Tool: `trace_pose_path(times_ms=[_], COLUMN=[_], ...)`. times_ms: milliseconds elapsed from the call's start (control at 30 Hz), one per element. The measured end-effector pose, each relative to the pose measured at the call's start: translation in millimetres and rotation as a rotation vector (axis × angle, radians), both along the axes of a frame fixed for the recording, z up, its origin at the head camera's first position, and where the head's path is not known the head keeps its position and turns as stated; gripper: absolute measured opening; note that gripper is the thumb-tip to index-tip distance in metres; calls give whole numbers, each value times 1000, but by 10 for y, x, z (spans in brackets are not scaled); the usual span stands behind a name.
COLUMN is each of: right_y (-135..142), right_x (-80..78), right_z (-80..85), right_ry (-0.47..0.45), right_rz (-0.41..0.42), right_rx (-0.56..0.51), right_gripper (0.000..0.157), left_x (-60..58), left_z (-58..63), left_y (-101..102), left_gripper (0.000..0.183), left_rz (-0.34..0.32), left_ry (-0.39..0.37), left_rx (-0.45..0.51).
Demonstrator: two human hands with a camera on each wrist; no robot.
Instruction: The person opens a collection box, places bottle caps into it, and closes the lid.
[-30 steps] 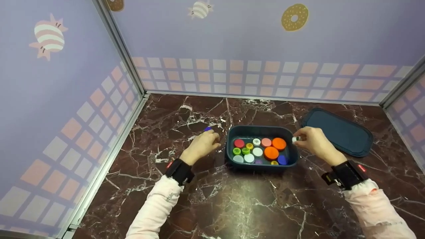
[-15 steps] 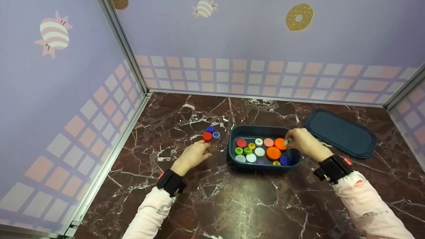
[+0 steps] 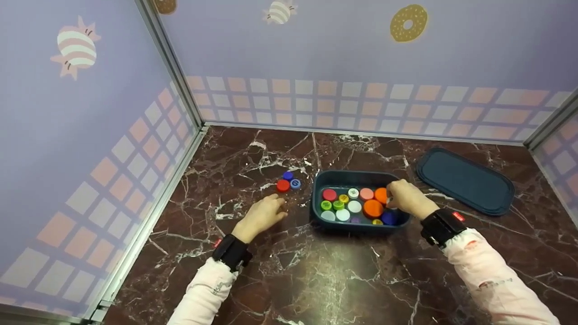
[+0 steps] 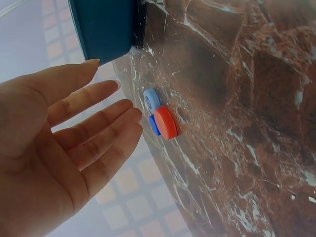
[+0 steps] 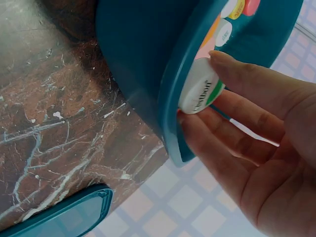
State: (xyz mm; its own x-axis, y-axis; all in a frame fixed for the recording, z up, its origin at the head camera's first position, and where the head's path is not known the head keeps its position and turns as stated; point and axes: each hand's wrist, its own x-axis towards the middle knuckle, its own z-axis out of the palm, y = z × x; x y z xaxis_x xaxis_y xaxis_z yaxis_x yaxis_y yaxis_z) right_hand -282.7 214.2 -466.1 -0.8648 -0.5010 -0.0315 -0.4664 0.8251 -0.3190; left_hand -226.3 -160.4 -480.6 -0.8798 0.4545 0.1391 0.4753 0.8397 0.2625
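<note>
The right hand (image 3: 407,198) pinches a round white plastic cap with dark lettering and a green patch (image 5: 200,89) between thumb and fingertips, holding it inside the right end of the dark teal rounded rectangular box (image 3: 343,227), where a large flat orange disc (image 3: 373,208) lies among other coloured round caps. The left hand (image 3: 261,217) is relaxed, its thumb well apart from its loosely extended fingers, near a red round cap (image 3: 283,185), a dark blue cap (image 3: 288,175) and a light blue ringed cap (image 3: 295,183), which sit clustered on the brown marbled tabletop (image 3: 280,289) left of the box.

Smooth plastic box (image 3: 356,178), glossy tabletop (image 3: 329,280)
</note>
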Motion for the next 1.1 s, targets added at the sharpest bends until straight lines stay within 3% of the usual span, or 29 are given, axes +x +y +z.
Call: trace_pose_path(times_ms=[167,367,500,700,933,967,1100], right_y=[-23,-82,-100,-69,34,53,138], right_x=[18,4,-6,-13,-32,-33,-36], right_z=[-6,-4,-5,51,125,132,140], right_ry=[19,15,-6,-22,80,98,117], right_rz=[-10,-51,-70,-90,-143,-154,-190], right_rx=[12,84,134,39,-78,-87,-128], right_gripper=[22,37,26,21,14,13,13], left_x=[-5,7,6,-11,5,-27,-21], left_z=[-9,-9,-14,-23,-52,-121,-137], left_y=[15,12,8,-8,-25,-50,-53], left_gripper=[17,18,18,17,16,17,16], left_rz=[-1,-10,-4,13,-23,-39,-40], left_ry=[-22,-19,-26,-40,-15,11,11], left_rx=[-5,-10,-22,-18,35,44,46])
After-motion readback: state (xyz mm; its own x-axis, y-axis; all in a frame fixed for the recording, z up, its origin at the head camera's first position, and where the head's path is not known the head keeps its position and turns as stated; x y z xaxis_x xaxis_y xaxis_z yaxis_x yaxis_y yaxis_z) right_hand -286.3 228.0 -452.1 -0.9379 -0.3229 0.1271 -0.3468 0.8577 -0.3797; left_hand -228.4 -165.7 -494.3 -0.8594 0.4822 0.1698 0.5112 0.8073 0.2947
